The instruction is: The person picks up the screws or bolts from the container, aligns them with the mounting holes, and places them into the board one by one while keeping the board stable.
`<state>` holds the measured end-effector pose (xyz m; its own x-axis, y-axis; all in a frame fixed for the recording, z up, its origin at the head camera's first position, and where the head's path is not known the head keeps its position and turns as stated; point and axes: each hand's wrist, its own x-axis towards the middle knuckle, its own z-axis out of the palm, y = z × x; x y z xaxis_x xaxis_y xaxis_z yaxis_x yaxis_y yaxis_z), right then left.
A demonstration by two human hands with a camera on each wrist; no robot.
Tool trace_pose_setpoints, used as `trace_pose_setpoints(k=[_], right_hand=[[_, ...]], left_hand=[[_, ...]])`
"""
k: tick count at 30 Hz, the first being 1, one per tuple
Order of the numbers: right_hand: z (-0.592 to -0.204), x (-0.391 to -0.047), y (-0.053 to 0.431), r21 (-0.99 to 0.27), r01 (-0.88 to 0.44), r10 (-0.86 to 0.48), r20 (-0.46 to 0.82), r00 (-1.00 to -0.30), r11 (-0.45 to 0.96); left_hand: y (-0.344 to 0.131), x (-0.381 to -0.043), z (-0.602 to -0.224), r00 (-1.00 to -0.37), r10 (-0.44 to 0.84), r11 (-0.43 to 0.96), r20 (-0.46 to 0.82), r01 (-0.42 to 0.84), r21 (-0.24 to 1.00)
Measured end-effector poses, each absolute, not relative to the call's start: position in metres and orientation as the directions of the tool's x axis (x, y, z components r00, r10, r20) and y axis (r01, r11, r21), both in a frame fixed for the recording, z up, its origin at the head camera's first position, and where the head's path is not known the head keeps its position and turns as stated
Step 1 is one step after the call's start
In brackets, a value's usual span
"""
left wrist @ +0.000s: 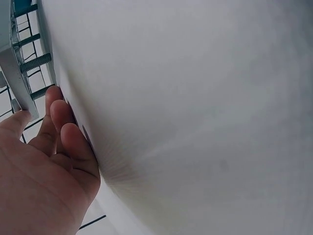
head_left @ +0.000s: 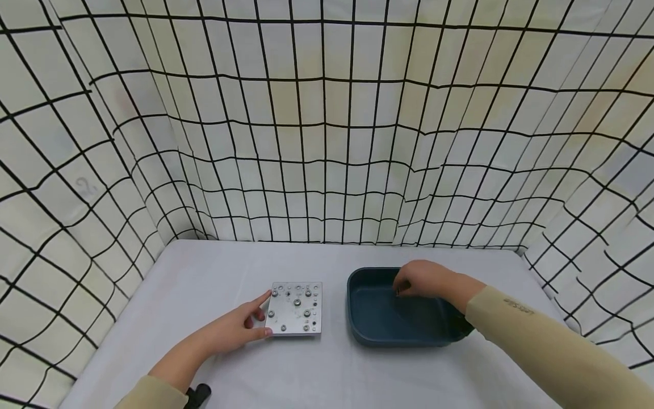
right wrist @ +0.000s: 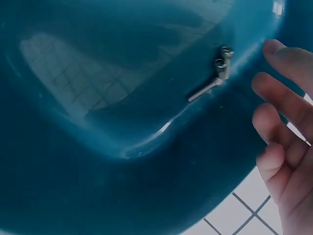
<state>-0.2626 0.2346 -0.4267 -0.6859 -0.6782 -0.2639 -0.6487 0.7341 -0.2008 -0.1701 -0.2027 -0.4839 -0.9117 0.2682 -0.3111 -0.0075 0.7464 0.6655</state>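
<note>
Left hand [head_left: 237, 326] spread, right hand [head_left: 424, 278] turned downward

The left forearm [head_left: 179, 360] is angled toward the far edge of the tabletop [head_left: 204, 272], its wrist left bare by a beige sleeve [head_left: 153, 395]. Thumb [head_left: 261, 334] and forefinger [head_left: 263, 299] are extended and parted; the other fingers [left wrist: 76, 142] are loosely bent. The right arm [head_left: 552, 349] is stretched across the tabletop's right edge, its hand placed nearer the far edge, the right fingers [right wrist: 266, 120] slightly curled and spaced apart.
</note>
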Motion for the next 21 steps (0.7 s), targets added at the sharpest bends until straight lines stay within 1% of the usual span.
trace_pose_setpoints(k=[4,10,13,15,21], right_hand=[[-0.432,-0.265,0.231,-0.125,-0.696,-0.699,-0.266,-0.663,0.707],[-0.436,-0.266,0.228,-0.026,-0.792,-0.78,-0.195,-0.595,0.61],[-0.439,-0.265,0.226,0.004,-0.82,-0.806,-0.178,-0.564,0.573],[-0.443,-0.264,0.225,0.016,-0.824,-0.809,-0.183,-0.559,0.566],[-0.45,-0.265,0.222,0.033,-0.815,-0.792,-0.214,-0.572,0.579]], left_hand=[[-0.203,-0.17,-0.483,-0.911,0.272,0.743,-0.31,-0.006,0.669],[-0.203,-0.171,-0.482,-0.911,0.28,0.741,-0.302,0.005,0.672],[-0.203,-0.17,-0.482,-0.911,0.277,0.738,-0.304,-0.001,0.675],[-0.203,-0.17,-0.481,-0.911,0.278,0.738,-0.305,-0.001,0.675],[-0.204,-0.169,-0.481,-0.913,0.278,0.732,-0.299,0.0,0.681]])
